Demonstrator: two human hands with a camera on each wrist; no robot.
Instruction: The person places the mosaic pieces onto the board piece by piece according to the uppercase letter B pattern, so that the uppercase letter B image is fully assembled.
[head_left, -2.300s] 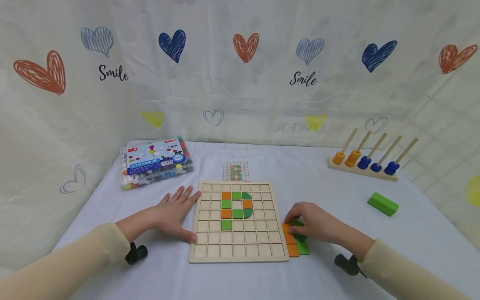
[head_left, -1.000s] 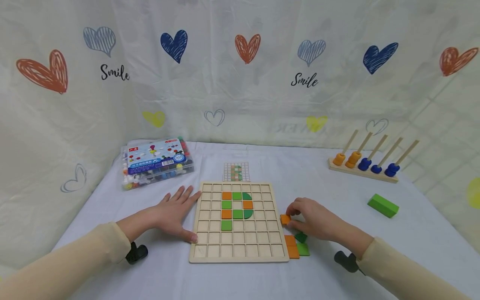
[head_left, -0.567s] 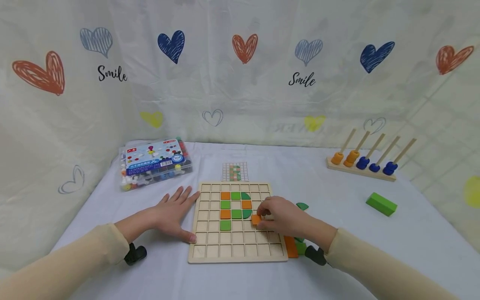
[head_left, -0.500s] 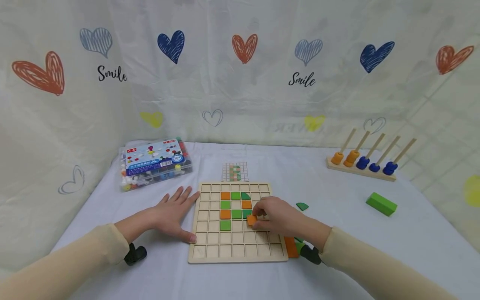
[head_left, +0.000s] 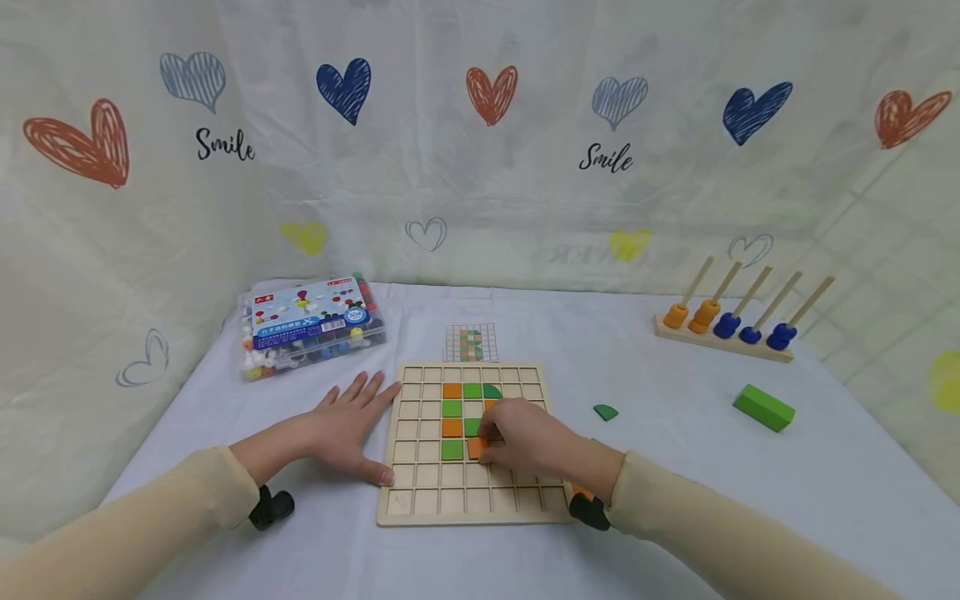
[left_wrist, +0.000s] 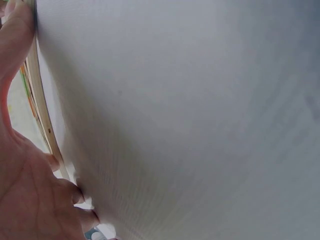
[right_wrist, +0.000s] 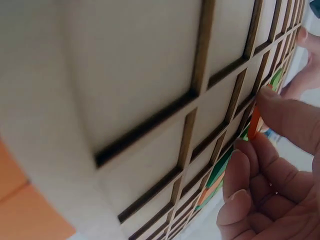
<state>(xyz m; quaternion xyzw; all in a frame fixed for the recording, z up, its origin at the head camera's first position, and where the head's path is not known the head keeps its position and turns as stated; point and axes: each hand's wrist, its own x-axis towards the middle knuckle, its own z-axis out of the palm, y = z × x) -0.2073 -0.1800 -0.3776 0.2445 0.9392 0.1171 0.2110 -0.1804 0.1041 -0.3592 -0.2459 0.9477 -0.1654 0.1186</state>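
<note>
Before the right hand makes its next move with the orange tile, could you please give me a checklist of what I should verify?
1. Right hand pinches the orange tile: ok.
2. Left hand touches the left edge of the board: ok.
3. Orange tile fully seated in a cell: cannot tell; the right hand hides part of it.
4. Other coloured tiles on the board fully visible from the head: not ok; the right hand covers some.
5. Pattern card beyond the board in view: ok.

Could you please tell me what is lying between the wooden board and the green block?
A dark green quarter-circle piece lies between the board and the green block, as the head view shows.
</note>
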